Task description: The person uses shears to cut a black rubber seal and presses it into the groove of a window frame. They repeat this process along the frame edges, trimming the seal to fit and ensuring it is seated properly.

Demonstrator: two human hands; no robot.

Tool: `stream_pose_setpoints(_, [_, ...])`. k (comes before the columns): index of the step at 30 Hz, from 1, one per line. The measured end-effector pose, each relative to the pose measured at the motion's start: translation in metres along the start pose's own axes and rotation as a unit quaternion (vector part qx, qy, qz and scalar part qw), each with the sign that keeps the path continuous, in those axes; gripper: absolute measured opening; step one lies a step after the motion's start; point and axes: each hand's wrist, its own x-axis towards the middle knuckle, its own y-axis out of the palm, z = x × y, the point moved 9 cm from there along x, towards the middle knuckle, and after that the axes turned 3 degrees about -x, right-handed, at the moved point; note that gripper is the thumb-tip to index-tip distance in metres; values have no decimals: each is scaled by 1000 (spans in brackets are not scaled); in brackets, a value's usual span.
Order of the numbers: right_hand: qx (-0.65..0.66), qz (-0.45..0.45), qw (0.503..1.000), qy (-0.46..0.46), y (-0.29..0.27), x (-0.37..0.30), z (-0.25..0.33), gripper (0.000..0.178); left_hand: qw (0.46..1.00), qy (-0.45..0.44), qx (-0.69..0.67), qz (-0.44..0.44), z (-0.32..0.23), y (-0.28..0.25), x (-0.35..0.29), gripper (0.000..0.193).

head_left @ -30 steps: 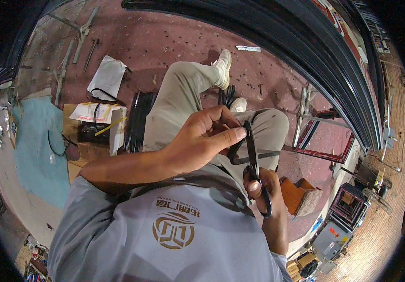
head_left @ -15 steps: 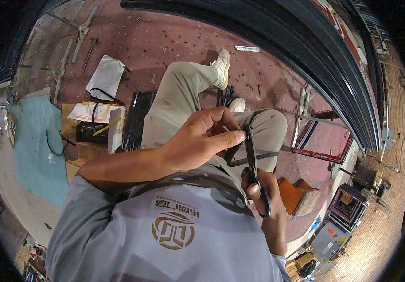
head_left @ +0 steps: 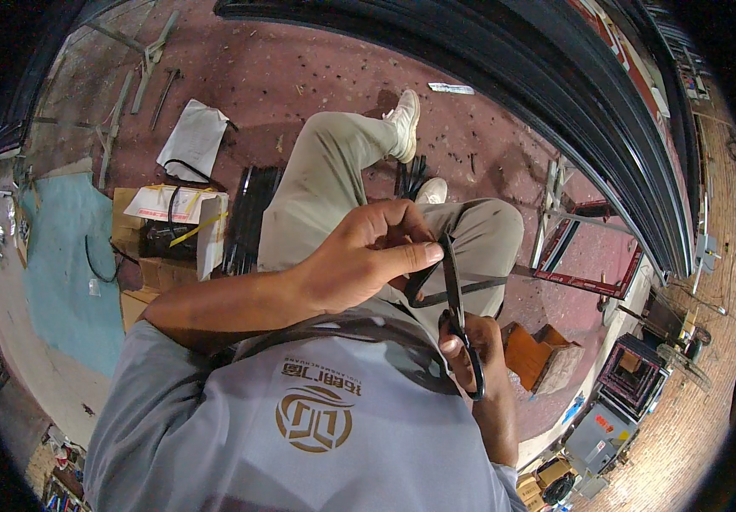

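Over my lap, my left hand (head_left: 381,247) pinches a thin black strip (head_left: 462,287) between thumb and fingers. The strip loops below that hand and lies across my right thigh. My right hand (head_left: 479,341) is closed round the black handles of a pair of scissors (head_left: 455,290). The blades point up, away from me, and their tips reach the left thumb and the pinched part of the strip. Whether the blades touch the strip there I cannot tell.
Long dark profiles (head_left: 505,64) run across the upper right. An open cardboard box (head_left: 167,269) stands at left, beside a bundle of black strips (head_left: 251,213). A brown wooden stool-like block (head_left: 543,354) and a red-and-black frame (head_left: 586,273) are on the right. A hammer (head_left: 163,98) lies farther off.
The scissors have tilted slightly and shifted a little to the left, along with my right hand. My left hand keeps its pinch on the strip, almost unmoved.
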Motion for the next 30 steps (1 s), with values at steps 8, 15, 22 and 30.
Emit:
stream_pose_setpoints(8, [8, -12, 997, -75, 3, 3, -2, 51, 1000, -15, 21, 14, 2, -1, 2, 11])
stream_pose_setpoints(15, [10, -11, 1000, -28, 5, 3, 3, 49, 999, -20, 24, 15, 8, -5, 5, 13])
stream_pose_setpoints(22, [37, -58, 996, -54, 6, 5, -10, 53, 1000, -17, 17, -16, 7, -3, 2, 14])
stream_pose_setpoints(30, [12, -100, 995, -11, -13, 14, -24, 46, 997, 72, -17, 24, -6, 5, 5, 15])
